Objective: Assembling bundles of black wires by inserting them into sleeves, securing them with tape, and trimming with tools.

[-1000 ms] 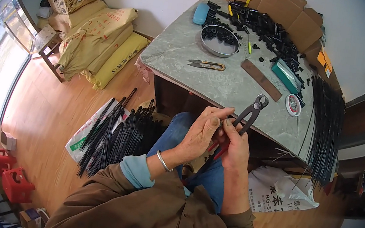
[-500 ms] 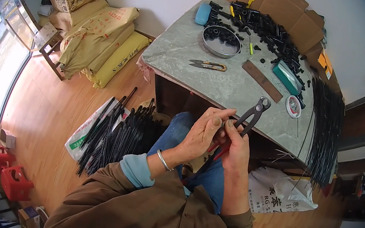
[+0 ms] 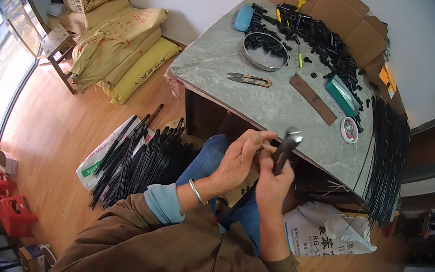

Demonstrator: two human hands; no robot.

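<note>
My right hand (image 3: 275,187) grips a pair of end-cutting pincers (image 3: 285,152) in front of the table's near edge. Their metal head points up and away, and the handles are mostly hidden in the palm. Close against it on the left is my left hand (image 3: 236,160), its thumb pressed toward the curled fingers. Whatever lies between those fingertips is too small to make out. On the grey marbled table (image 3: 207,51) beyond rest thread snips (image 3: 249,79), a brown flat bar (image 3: 312,99) and a metal bowl (image 3: 263,67) with small black parts in it.
Black plastic parts (image 3: 325,42) are heaped along the table's back by cardboard (image 3: 336,5). A teal box (image 3: 341,95), a small white dish (image 3: 349,128) and a bundle of thin black rods (image 3: 384,159) are at right. More black rods (image 3: 141,167) lie on the floor at left.
The pincers have turned in my right hand, so their head is now seen edge-on, lower and further left. My right hand has shifted slightly left and down; the left has moved slightly left.
</note>
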